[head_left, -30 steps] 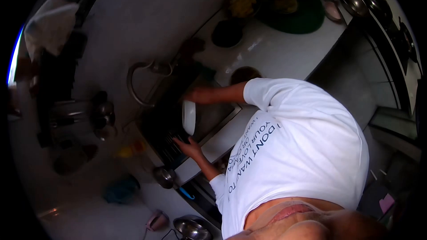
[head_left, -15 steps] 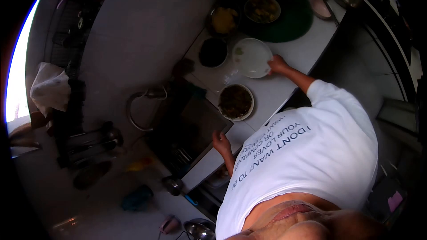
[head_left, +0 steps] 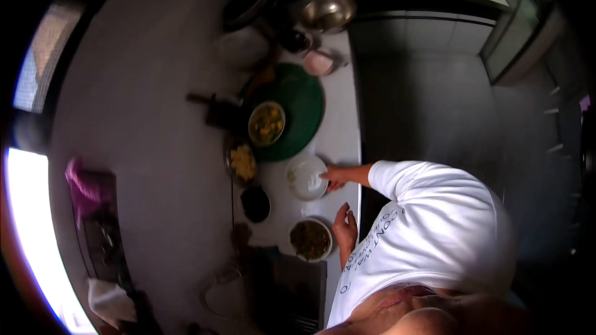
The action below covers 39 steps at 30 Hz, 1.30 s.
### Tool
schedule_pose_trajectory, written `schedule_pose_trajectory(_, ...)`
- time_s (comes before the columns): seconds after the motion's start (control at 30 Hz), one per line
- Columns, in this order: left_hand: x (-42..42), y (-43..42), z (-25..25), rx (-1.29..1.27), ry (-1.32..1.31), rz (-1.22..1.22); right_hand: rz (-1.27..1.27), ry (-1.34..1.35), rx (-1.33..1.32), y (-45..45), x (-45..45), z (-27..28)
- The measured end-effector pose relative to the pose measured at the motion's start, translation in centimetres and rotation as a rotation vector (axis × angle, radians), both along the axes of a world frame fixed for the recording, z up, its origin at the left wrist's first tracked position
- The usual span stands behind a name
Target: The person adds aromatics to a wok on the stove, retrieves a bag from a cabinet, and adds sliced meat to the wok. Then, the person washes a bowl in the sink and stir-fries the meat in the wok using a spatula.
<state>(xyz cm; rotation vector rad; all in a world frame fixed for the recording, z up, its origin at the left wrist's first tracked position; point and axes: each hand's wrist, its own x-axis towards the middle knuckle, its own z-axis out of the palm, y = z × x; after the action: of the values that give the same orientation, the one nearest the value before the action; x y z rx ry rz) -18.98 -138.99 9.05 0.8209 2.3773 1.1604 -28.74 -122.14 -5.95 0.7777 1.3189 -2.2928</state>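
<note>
My right hand (head_left: 334,177) grips the near rim of a white plate (head_left: 310,187), with the thumb over its edge. A small patch of greenish residue shows on the plate's far side. My left hand (head_left: 346,226) is open and holds nothing, its fingers apart. It hovers by the counter edge, close to a white bowl of brownish-green food (head_left: 310,240). Beyond the plate sit a dark round bowl (head_left: 255,204) and a bowl of pale yellow pieces (head_left: 242,162).
A green round board (head_left: 304,115) carries a bowl of yellow-green food (head_left: 267,123). Past it are a pink bowl (head_left: 318,62) and a steel basin (head_left: 328,12). A sink (head_left: 292,285) lies on my left. A cabinet front (head_left: 428,31) borders the floor.
The view has swung toward my right, showing more of the counter's far end. My left hand has come from beside the sink to near the food bowl. My right hand still grips the plate.
</note>
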Motion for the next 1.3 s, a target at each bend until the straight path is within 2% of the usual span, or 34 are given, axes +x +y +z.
schedule_pose_trajectory(0.07,0.5,2.1,1.4,-0.082,-0.038,-0.118,0.065,-0.071,-0.022,1.7,1.3,2.5)
schedule_pose_trajectory(0.13,1.1,5.2,1.6,-0.134,-0.017,-0.262,0.137,-0.045,0.042,4.8,2.7,1.5)
schedule_pose_trajectory(0.17,1.2,6.8,1.5,-0.140,-0.027,-0.304,0.283,0.350,0.106,6.9,3.2,-4.5)
schedule_pose_trajectory(0.23,1.0,10.6,0.4,-0.150,-0.054,-0.380,0.290,0.283,0.130,12.6,8.9,1.1)
schedule_pose_trajectory(0.27,1.0,13.2,-0.3,-0.046,-0.178,-0.388,0.263,0.234,0.186,15.7,12.3,4.0)
schedule_pose_trajectory(0.33,1.5,18.7,-1.6,0.150,-0.443,-0.396,0.162,0.203,0.242,22.1,18.5,3.0)
schedule_pose_trajectory(0.37,3.0,22.3,-0.4,0.186,-0.601,-0.329,0.255,0.256,0.531,26.2,21.3,-0.5)
schedule_pose_trajectory(0.4,3.5,25.7,-1.3,0.181,-0.580,-0.372,0.348,0.309,0.815,30.1,24.4,-4.7)
schedule_pose_trajectory(0.43,3.7,29.0,-4.5,0.152,-0.371,-0.392,0.421,0.208,1.348,33.1,29.4,-6.8)
schedule_pose_trajectory(0.47,4.0,32.2,-7.6,0.125,-0.161,-0.411,0.345,0.059,1.450,35.8,35.8,-3.7)
schedule_pose_trajectory(0.53,5.5,39.5,-8.3,-0.277,0.318,-0.633,0.438,-0.283,1.391,41.2,45.8,-3.8)
schedule_pose_trajectory(0.57,6.8,42.8,-7.3,-0.179,0.265,-0.695,0.224,-0.318,1.367,43.7,51.4,-7.6)
schedule_pose_trajectory(0.63,9.8,49.1,-5.2,0.037,0.132,-0.806,0.159,-0.368,1.565,47.8,62.9,-13.8)
schedule_pose_trajectory(0.67,9.2,52.6,-8.3,0.124,0.273,-0.931,0.161,-0.644,1.503,48.4,67.4,-12.9)
schedule_pose_trajectory(0.7,10.0,55.5,-6.3,0.083,0.297,-0.946,-0.375,-0.969,1.284,48.3,71.4,-14.3)
schedule_pose_trajectory(0.73,10.5,57.8,-4.5,-0.045,0.352,-0.965,-0.740,-1.075,1.075,47.9,75.6,-15.6)
schedule_pose_trajectory(0.8,10.5,63.7,-4.7,-0.020,0.433,-0.994,-1.000,-1.063,0.849,46.7,80.2,-13.3)
schedule_pose_trajectory(0.87,10.2,69.5,-4.4,-0.128,0.547,-1.062,-1.069,-1.031,0.721,44.9,81.9,-13.1)
schedule_pose_trajectory(0.93,10.2,75.5,-2.8,-0.073,0.646,-1.060,-1.101,-0.978,0.595,43.2,81.4,-13.1)
schedule_pose_trajectory(1.0,11.1,82.0,0.1,-0.002,0.683,-0.989,-1.115,-0.928,0.491,42.5,80.2,-13.8)
schedule_pose_trajectory(1.07,12.6,87.9,4.2,0.076,0.598,-0.866,-1.132,-0.872,0.402,43.1,77.9,-13.8)
schedule_pose_trajectory(1.2,13.8,100.7,8.6,0.308,0.769,-0.714,-1.180,-0.799,0.318,47.4,74.2,-13.0)
schedule_pose_trajectory(1.27,14.0,106.3,9.6,0.272,0.884,-0.659,-1.229,-0.770,0.307,51.2,72.8,-12.7)
schedule_pose_trajectory(1.3,14.2,109.0,10.6,0.099,0.791,-0.702,-1.252,-0.758,0.309,53.4,72.3,-12.1)
